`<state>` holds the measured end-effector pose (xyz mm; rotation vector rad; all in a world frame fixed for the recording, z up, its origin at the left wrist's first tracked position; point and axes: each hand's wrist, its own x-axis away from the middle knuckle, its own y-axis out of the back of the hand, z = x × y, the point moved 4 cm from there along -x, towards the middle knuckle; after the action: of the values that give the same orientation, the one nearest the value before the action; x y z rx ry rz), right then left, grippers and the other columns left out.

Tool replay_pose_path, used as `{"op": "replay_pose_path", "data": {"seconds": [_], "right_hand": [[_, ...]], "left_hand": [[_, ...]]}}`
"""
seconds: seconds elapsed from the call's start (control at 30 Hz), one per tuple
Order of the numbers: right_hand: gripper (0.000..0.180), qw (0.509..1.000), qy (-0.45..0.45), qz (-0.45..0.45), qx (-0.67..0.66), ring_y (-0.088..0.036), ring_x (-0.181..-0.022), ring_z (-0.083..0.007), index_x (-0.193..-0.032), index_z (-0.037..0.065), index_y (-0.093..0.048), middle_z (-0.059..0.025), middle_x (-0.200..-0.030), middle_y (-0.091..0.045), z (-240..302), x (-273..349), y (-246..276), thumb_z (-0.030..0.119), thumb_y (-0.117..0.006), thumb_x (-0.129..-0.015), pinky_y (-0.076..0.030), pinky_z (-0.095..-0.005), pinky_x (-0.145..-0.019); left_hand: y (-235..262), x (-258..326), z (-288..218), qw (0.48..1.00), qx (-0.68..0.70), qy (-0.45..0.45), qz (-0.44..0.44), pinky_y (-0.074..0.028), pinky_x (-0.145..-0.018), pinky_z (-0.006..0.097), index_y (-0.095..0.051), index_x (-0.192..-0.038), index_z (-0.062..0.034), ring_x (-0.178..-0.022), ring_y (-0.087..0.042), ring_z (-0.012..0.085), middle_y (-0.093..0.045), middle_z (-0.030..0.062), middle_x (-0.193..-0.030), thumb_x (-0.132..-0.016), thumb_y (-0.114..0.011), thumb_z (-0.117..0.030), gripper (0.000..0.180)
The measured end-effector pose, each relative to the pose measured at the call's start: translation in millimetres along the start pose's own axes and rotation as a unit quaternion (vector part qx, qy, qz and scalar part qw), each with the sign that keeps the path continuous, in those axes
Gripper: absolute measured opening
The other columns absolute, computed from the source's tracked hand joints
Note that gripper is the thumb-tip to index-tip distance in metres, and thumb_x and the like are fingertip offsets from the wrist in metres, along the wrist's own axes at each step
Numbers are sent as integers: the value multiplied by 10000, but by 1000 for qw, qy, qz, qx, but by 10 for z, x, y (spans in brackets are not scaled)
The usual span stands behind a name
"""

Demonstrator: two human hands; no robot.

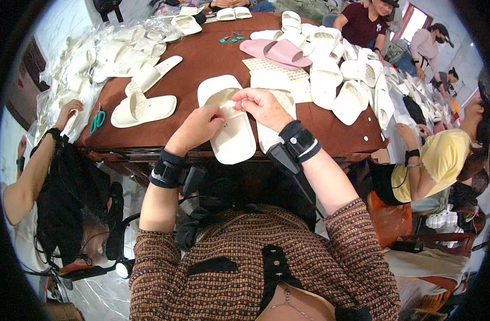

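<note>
A white slide slipper [235,142] lies at the table's near edge with its strap away from me. Over its insole my left hand [196,128] is closed, thumb and fingertips pressed together. My right hand [263,107] is closed in a pinch just right of it, near the strap. Whatever the fingertips hold is too small or hidden to make out. Partly behind my right hand and wrist lies another white slipper [269,136]. A pale sheet with rows of small marks [299,84] sits beyond it, partly beneath slippers.
A pair of white slippers [143,109] and teal-handled scissors [97,122] lie left on the brown table [202,59]. Pink slippers [277,52] and piled white ones [352,99] stand right. Plastic-wrapped slippers [116,56] fill the far left. Co-workers sit at both sides.
</note>
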<state>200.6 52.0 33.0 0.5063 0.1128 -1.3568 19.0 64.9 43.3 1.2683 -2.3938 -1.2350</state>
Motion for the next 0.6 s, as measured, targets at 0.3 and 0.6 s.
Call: {"op": "replay_pose_path", "data": {"seconds": [0.3, 0.6], "right_hand": [[210, 1000, -2, 1, 7, -639, -910, -122, -1098, -3, -617, -68, -959, -667, 45, 13, 1, 31, -516, -917, -514, -262, -834], [199, 1000, 1, -10, 4, -642, -901, -129, -1077, -8, -621, -76, -937, -664, 51, 15, -2, 37, -511, -916, -513, -269, -829]], "left_hand": [[17, 32, -114, 999, -20, -30, -6, -483, -664, 344, -630, -887, 15, -718, -620, 248, -638, 164, -798, -795, -602, -85, 139], [-29, 4, -175, 993, -103, -47, -32, -492, -668, 390, -642, -843, 10, -742, -626, 339, -629, 186, -796, -777, -609, -88, 123]]}}
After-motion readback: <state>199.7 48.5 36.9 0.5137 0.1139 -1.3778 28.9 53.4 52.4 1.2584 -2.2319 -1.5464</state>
